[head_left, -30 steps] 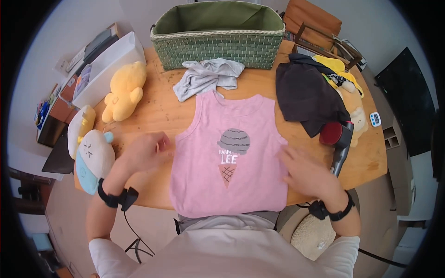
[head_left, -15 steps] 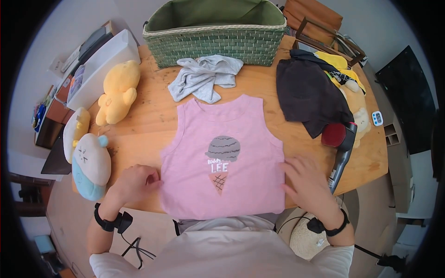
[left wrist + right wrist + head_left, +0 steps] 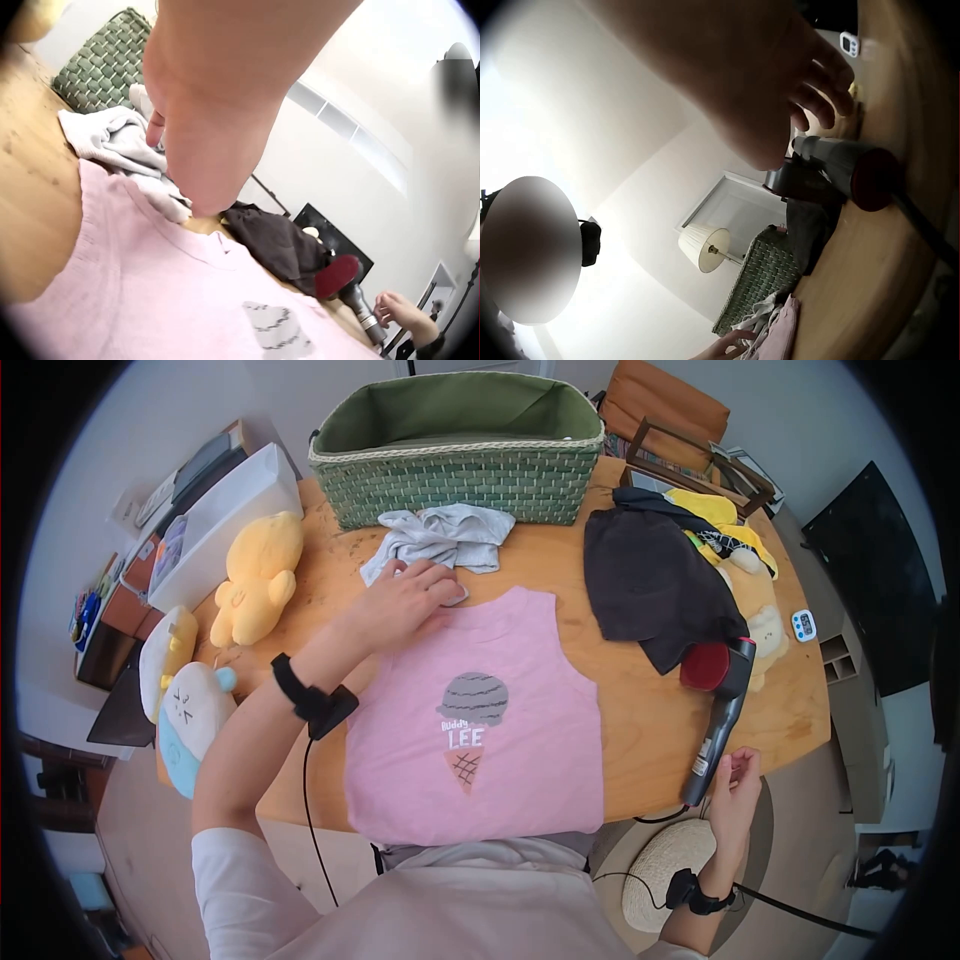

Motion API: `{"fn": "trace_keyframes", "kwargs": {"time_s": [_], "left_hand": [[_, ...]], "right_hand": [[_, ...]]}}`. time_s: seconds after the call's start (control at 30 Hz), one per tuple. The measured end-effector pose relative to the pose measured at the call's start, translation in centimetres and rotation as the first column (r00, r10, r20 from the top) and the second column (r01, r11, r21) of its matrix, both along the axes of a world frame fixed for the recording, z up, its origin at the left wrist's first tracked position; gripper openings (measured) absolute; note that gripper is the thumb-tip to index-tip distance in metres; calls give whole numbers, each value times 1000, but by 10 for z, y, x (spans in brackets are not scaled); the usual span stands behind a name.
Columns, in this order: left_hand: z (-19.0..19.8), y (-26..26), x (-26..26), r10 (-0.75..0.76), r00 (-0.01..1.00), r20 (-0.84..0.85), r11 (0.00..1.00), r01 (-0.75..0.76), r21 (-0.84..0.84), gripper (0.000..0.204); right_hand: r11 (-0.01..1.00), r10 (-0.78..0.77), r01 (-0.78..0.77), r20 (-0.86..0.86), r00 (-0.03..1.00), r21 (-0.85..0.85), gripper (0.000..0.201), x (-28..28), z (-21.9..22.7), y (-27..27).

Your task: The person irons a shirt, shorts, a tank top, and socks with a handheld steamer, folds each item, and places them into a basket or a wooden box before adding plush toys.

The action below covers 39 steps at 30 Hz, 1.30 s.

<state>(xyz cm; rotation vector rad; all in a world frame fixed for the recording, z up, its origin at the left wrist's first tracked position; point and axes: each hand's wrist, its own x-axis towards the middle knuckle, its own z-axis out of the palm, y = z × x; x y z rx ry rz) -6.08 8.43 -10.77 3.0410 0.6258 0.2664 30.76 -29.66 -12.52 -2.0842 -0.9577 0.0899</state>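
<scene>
My left hand reaches over the upper left part of a pink sleeveless top, its fingers lying on the near edge of a crumpled light grey garment. The top lies flat, front up, with an ice cream print. In the left wrist view my wrist and palm hide most of the fingers from the grey garment. My right hand is just right of the handle of a handheld garment steamer with a red face. Its fingers are loosely bent beside the handle, holding nothing.
A green woven basket stands at the back. Dark clothing lies right, against a tan plush toy and a small white timer. Left are a yellow plush toy, other plush toys and a white box. The steamer's cord hangs off the near edge.
My left hand has left the top's left side and moved forward to the grey garment. My right hand has left the top's right edge and moved right, beside the steamer handle.
</scene>
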Motion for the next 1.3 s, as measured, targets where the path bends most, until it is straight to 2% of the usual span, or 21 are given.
{"fn": "trace_keyframes", "kwargs": {"time_s": [0.07, 0.17, 0.2, 0.27, 0.33, 0.4, 0.47, 0.5, 0.53, 0.6, 0.67, 0.73, 0.77, 0.87, 0.93, 0.97, 1.03, 1.07, 1.13, 1.27, 1.3], "left_hand": [[-14, 10, 5, 11, 1000, -5, 999, -10, 30, 30], [-42, 37, -27, 318, 942, 104, 941, -327, 87, 35], [-39, 38, -37, 318, 943, 97, 941, -326, 86, 35], [-33, 36, -58, 532, 845, 53, 829, -533, 167, 34], [-32, 25, -77, 573, 818, 51, 794, -570, 213, 33], [-25, 5, -85, 610, 791, 54, 755, -601, 262, 32], [-8, -24, -75, 592, 805, 35, 803, -593, 65, 31], [-3, -33, -69, 630, 776, -37, 773, -631, -62, 35], [-3, -36, -64, 634, 773, -40, 770, -635, -65, 35], [-5, -38, -53, 492, 871, 11, 857, -482, -184, 34], [-4, -28, -34, 448, 893, 30, 876, -432, -213, 36], [-16, -8, -12, 238, 960, 149, 970, -228, -80, 39], [-23, -3, 1, 232, 960, 155, 972, -221, -82, 39], [-34, 4, 35, 245, 968, 52, 968, -242, -70, 37], [-34, 6, 51, 90, 995, -38, 992, -93, -89, 29], [-29, 5, 58, 92, 995, -32, 992, -95, -85, 29], [-22, 1, 67, 34, 987, -157, 995, -48, -84, 26], [-30, 6, 70, 32, 988, -150, 995, -46, -85, 26], [-50, 27, 75, 16, 993, -117, 976, 10, 216, 25], [-29, 48, 76, 136, 988, -80, 968, -115, 225, 27], [-21, 47, 74, 244, 970, 13, 956, -243, 167, 29]], "right_hand": [[997, 32, -43, -153, 988, -67, 16, 2, 3, 0], [996, 78, -87, -246, 966, -30, 15, 21, -11, -2], [996, 87, -93, -303, 949, -6, 15, 22, -13, 0], [995, 97, -88, -341, 935, 43, 15, 21, -13, 11], [992, 120, -92, -377, 919, 92, 16, 23, -16, 18], [990, 122, -138, -392, 912, -13, 19, 28, -22, 23], [985, 117, -152, -334, 935, -83, 21, 25, -19, 28], [977, 112, -156, -268, 957, -149, 24, 23, -18, 30], [975, 116, -161, -269, 956, -152, 24, 24, -19, 32], [982, 71, -117, -282, 957, -150, 28, 28, -23, 34], [986, 82, -118, -268, 960, -120, 28, 30, -29, 36], [990, 84, -110, -249, 965, -90, 29, 29, -29, 36], [992, 66, -91, -248, 967, -91, 29, 25, -27, 36], [993, 56, -78, -228, 972, -86, 29, 26, -31, 33], [998, 35, -47, -234, 972, -47, 29, 25, -34, 34], [998, 38, -49, -228, 973, -43, 29, 24, -34, 36], [999, 12, -20, -250, 968, -30, 30, 22, -33, 35], [999, 10, -19, -243, 970, -31, 30, 21, -34, 34], [1000, -9, 5, -238, 971, -19, 31, 21, -35, 34], [1000, 17, -13, -229, 973, 21, 30, 23, -39, 36], [1000, 18, -14, -226, 974, 20, 30, 23, -38, 37]]}}
